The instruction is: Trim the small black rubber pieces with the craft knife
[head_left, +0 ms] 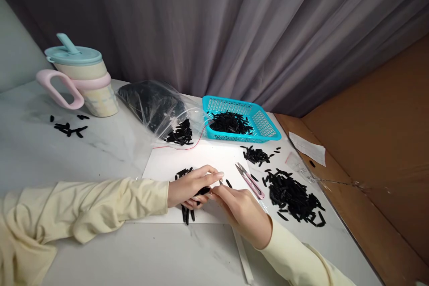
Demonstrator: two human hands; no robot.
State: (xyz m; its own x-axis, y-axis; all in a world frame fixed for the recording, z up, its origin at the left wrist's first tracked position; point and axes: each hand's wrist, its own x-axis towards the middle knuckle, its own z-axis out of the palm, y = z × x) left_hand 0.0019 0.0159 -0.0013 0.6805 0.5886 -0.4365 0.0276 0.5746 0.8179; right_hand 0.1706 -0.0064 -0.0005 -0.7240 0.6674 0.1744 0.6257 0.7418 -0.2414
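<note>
Black strips sit bunched in your left hand, over the white sheet near the front of the surface. That hand's grip is curled loosely round the bundle, fingers wrapped over the top, a few loose ends poking out below toward you. Your right hand meets it from the right, thumb and forefinger pinched nearly closed at the tip of the bundle; whether they have one strip between them is too small to tell. Keep the left hand low on the sheet so nothing slides out, and pinch only a single end.

Pink snips lie just beyond your right hand, untouched. A large pile of strips lies to their right, a smaller scatter beyond them, with more in the blue basket and the clear bag. A lidded cup stands far left.
</note>
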